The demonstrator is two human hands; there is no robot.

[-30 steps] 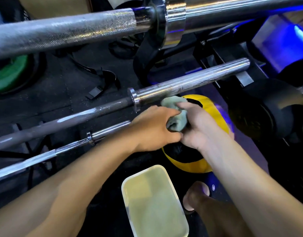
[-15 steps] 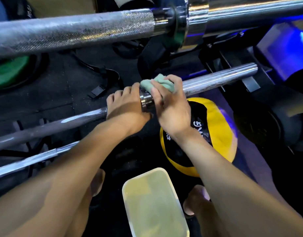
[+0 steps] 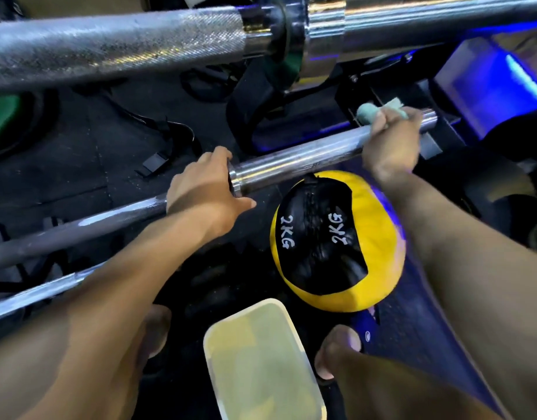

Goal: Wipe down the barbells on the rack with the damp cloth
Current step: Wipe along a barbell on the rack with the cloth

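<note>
The right hand [image 3: 391,140] gripped the cloth [image 3: 371,112] round the middle barbell [image 3: 306,160] near its tip; the left hand [image 3: 205,187] clasped its collar (other bars probably remained).

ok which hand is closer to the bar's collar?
Left. The left hand grips the middle barbell right against the collar. The right hand holds the cloth far along the sleeve, near its end.
</note>
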